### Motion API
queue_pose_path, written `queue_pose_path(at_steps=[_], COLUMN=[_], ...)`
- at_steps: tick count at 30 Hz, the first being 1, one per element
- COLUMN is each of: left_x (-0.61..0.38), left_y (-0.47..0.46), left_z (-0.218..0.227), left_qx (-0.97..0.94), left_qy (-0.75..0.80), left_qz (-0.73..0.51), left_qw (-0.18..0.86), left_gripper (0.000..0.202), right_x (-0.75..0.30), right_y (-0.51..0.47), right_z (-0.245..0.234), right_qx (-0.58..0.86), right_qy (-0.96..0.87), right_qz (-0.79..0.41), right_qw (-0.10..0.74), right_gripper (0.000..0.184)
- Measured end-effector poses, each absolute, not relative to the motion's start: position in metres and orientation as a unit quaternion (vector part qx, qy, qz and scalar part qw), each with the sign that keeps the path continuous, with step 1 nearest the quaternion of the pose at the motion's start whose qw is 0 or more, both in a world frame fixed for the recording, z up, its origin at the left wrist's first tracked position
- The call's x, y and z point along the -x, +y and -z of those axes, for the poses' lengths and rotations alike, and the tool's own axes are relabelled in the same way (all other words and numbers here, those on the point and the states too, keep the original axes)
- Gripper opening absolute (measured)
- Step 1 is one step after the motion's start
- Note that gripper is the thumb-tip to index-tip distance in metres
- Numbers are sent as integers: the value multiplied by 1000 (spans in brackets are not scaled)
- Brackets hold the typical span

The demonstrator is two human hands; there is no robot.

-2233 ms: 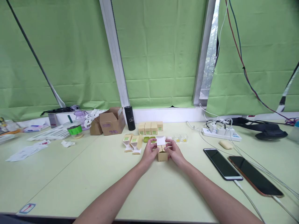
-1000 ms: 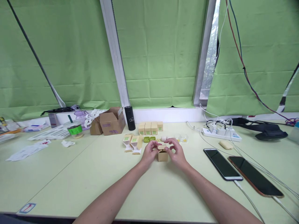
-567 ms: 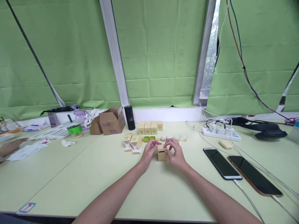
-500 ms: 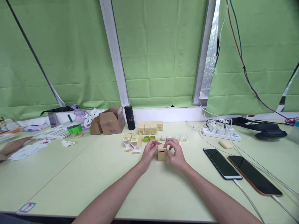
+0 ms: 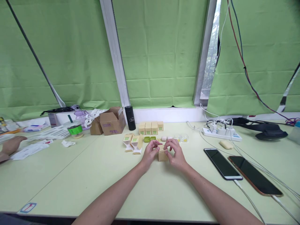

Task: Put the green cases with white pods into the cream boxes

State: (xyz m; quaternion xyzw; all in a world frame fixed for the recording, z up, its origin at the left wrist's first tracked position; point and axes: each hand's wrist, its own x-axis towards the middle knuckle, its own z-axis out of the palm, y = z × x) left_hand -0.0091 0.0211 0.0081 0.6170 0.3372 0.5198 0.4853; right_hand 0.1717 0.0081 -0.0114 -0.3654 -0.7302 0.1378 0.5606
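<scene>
A small tan cardboard box [image 5: 163, 157] stands on the table between my hands, its top flap almost flush with the front wall. From the left, my left hand [image 5: 150, 152] grips the box, fingers curled over its upper edge. On the other side my right hand [image 5: 175, 154] pinches the box's top right edge. Just behind lie a green two-part case [image 5: 149, 139], small pale pink pieces [image 5: 164, 138] and clear cases [image 5: 181, 138]. Two open tan boxes with white flaps [image 5: 133, 143] are to the left, and several closed tan boxes [image 5: 151, 128] stand in a row further back.
At right are two phones [image 5: 222, 164] [image 5: 255, 175] with cables and a white power strip [image 5: 222, 134]. A black cylinder [image 5: 130, 118], a brown carton [image 5: 112, 121] and a lidded cup [image 5: 75, 129] stand back left. Another person's hand [image 5: 14, 144] rests at far left.
The dark gap under the box's top flap has closed as the flap went down. My hands have barely moved. At far left, the other person's hand has shifted slightly.
</scene>
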Motion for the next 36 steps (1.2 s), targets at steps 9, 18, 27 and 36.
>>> queue_pose_path(at_steps=[9, 18, 27, 36], left_x=[9, 8, 9, 10], left_y=[22, 21, 25, 26], left_z=[-8, -7, -4, -4], left_qx=[-623, -627, -643, -624], left_qy=[337, 339, 332, 363], left_qz=[-517, -514, -511, -529], left_qw=[481, 477, 463, 446], left_gripper=[24, 24, 28, 26], right_x=[-171, -172, -172, -182], right_y=[2, 4, 3, 15], right_z=[7, 9, 9, 12], right_qx=[369, 359, 366, 454], right_qy=[-753, -759, -759, -723], right_qz=[-88, -67, -67, -89], right_qw=[538, 539, 534, 513], right_gripper=[23, 23, 19, 44])
